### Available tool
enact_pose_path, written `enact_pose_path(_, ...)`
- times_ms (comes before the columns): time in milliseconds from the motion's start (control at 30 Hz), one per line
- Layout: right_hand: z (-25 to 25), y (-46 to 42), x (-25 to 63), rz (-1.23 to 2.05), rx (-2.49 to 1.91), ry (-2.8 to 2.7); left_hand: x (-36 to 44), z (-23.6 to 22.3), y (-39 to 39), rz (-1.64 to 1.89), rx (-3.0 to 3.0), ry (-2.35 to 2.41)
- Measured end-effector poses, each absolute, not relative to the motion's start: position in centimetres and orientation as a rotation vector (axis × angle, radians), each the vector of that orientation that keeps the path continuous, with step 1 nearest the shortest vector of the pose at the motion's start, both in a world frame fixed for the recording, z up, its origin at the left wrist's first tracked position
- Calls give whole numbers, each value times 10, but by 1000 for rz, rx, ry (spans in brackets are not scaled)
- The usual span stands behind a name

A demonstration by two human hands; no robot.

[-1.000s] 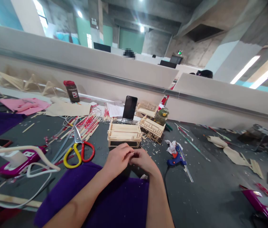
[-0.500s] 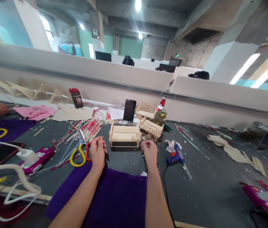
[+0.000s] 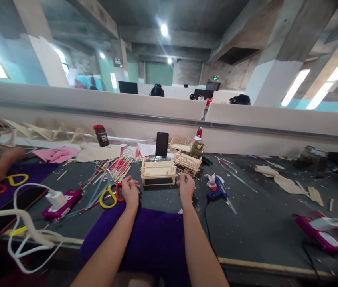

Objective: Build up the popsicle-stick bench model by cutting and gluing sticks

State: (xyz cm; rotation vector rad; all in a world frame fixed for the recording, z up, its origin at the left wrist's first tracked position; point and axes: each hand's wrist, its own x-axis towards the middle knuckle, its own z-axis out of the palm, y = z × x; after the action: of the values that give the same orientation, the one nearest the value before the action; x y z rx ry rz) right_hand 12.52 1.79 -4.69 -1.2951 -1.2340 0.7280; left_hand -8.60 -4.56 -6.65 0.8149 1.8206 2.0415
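Observation:
My left hand (image 3: 131, 191) is held over the table beside the red and yellow scissors (image 3: 115, 195), its fingers curled together. What they hold, if anything, is too small to make out. My right hand (image 3: 186, 187) has its fingers pressed together, tips hidden, near the right front corner of a small wooden stick model (image 3: 158, 170). Neither hand touches this model. Behind it a black phone (image 3: 162, 144) stands upright, and a second stick model (image 3: 187, 161) sits to the right. Below my hands lies a purple cloth (image 3: 157, 227).
On the right lie a blue glue gun (image 3: 216, 193) with its cord and a purple power strip (image 3: 321, 235). Another power strip (image 3: 62, 203) with white cables is at left. A co-worker's hands (image 3: 10, 155) are at far left. A green bottle (image 3: 197, 148) stands behind the models.
My hands, together in front of the model a second ago, have moved apart to either side of it. The view has tilted up. The co-worker's hands have come further into view.

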Motion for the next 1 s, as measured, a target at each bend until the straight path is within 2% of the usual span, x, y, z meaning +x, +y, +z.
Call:
enact_pose_path(367, -60, 19, 116, 623, -1306, -1285, -84, -68, -48, 1843, 914, 1988)
enact_pose_path(633, -76, 26, 110, 635, -1244, -1435, -83, -67, -44, 1641, 1237, 1998)
enact_pose_path(1000, -65, 16, 110, 648, -1206, -1461, -79, -65, -50, 1646, 1325, 2029)
